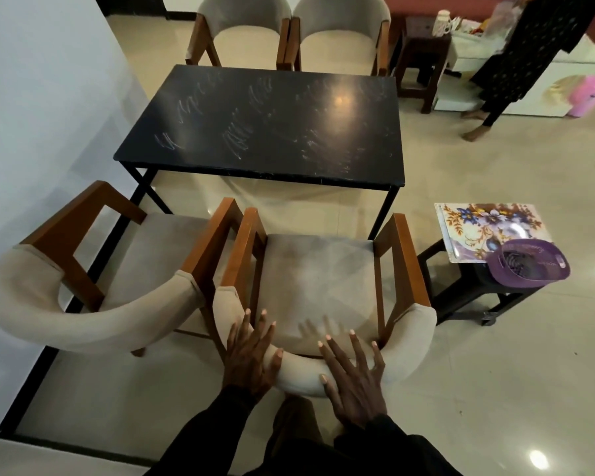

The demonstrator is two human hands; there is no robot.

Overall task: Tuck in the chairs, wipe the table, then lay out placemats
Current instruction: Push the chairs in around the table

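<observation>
A black table [265,128] with white scribble marks stands in the middle. On its near side, pulled back from it, are two beige chairs with wooden arms: one at the left [83,280] and one right in front of me [323,286]. My left hand [251,355] and my right hand [352,376] rest with straight, spread fingers on the curved back of the nearer chair. Two more beige chairs [244,32] [340,36] stand at the table's far side. Floral placemats [478,225] lie on a small dark stool at the right.
A purple basket [526,264] sits on the stool [468,293] over the placemats' corner. A white wall [42,97] runs along the left. A person in dark clothes [516,60] stands at the back right near a wooden stool [423,56] and a pink tub [593,94].
</observation>
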